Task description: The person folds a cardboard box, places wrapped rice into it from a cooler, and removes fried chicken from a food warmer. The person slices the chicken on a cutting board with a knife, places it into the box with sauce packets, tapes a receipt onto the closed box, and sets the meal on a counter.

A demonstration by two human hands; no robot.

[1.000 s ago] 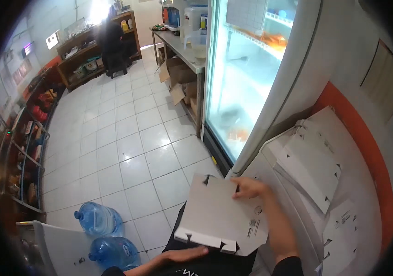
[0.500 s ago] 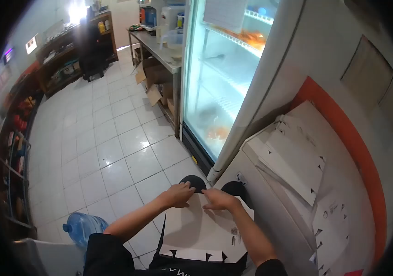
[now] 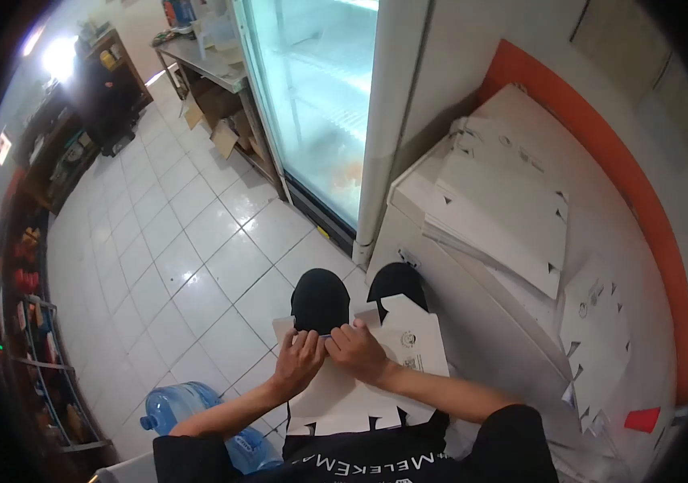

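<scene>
A flat white cardboard box blank [image 3: 344,398] with small dark notches and printed marks lies across my lap. My left hand [image 3: 299,360] has its fingers curled over the far edge of the blank. Right beside it, my right hand [image 3: 357,352] is closed on the same edge, the two hands almost touching. A side flap [image 3: 412,334] stands out to the right of my right hand. Beyond the blank show my two black shoes [image 3: 320,302]. The fingertips' undersides are hidden.
On my right, a white chest [image 3: 473,278] carries stacked flat box blanks [image 3: 505,201] and a red object [image 3: 642,419]. A lit glass-door fridge [image 3: 312,105] stands ahead. A blue water jug [image 3: 187,406] lies on the tiled floor at my left. Shelves [image 3: 38,322] line the left wall.
My view has tipped down and turned right. Both hands have drawn closer together, their fingers now curled over the blank's far edge; a right flap now shows raised.
</scene>
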